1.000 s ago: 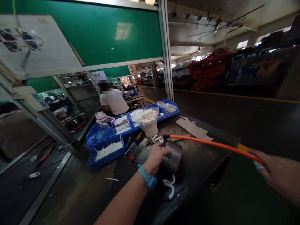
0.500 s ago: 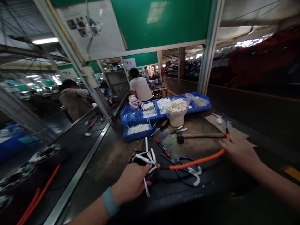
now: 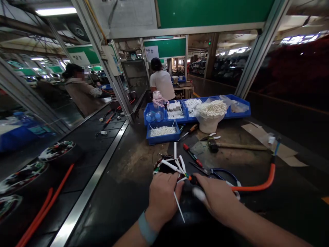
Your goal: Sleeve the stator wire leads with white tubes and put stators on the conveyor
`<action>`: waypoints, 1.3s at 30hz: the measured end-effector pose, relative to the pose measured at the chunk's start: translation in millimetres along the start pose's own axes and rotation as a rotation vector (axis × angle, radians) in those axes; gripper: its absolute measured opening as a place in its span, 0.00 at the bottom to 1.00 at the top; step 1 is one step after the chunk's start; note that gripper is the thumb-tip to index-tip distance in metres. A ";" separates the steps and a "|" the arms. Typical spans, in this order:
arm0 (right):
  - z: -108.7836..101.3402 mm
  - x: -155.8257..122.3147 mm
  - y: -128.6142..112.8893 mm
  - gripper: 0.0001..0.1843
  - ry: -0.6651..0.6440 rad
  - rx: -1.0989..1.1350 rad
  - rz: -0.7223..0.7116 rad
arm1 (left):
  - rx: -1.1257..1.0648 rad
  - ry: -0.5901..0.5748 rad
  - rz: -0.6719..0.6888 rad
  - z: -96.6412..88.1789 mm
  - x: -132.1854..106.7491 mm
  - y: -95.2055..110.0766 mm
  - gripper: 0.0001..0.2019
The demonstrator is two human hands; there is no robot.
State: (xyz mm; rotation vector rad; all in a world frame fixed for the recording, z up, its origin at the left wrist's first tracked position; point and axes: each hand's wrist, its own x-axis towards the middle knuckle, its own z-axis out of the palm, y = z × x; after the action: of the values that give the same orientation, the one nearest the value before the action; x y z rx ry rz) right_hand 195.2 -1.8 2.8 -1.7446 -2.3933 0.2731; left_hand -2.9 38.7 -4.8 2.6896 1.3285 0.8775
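Note:
A round wound part (image 3: 164, 166) with several white sleeved leads sticking up lies on the dark bench near the front edge. My left hand (image 3: 161, 199) is closed on its near side, fingers among the white leads. My right hand (image 3: 217, 199) grips the black end where the orange cable (image 3: 259, 187) joins the part. The cable curves right and up to a blue tip (image 3: 277, 148).
Blue bins (image 3: 164, 132) of white sleeves, a white bucket (image 3: 210, 120) of them, a hammer (image 3: 231, 145), a red-handled tool (image 3: 192, 156) and blue-handled scissors (image 3: 223, 173) lie behind. A conveyor (image 3: 64, 154) with more wound parts runs left. Two people work beyond.
My right hand slid down the orange cable from its far end to the joint beside my left hand. The view turned left and down, and the cable now bends to the right.

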 end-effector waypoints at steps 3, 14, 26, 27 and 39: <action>9.1 37.5 4.0 0.12 -0.025 -0.095 -0.062 | -0.030 0.113 0.012 8.9 1.6 -3.5 0.11; 20.9 62.6 39.6 0.11 -0.098 -0.034 -0.263 | -0.008 0.163 0.086 7.9 0.8 -3.3 0.10; 31.2 51.4 28.1 0.17 0.009 0.373 -0.177 | 0.014 0.176 -0.007 11.7 1.1 3.6 0.11; 28.2 52.8 25.4 0.17 0.009 0.458 -0.149 | 0.017 0.174 -0.018 11.2 1.7 4.2 0.11; 34.7 79.6 0.7 0.22 0.136 0.820 0.183 | -0.029 0.006 -0.076 -16.3 2.1 8.6 0.10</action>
State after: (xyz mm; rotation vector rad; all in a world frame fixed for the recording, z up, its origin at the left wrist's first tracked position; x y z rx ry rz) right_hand 163.4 72.6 -28.8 -1.4905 -1.6464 0.9589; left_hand -3.7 31.1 12.0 2.5989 1.3975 0.8904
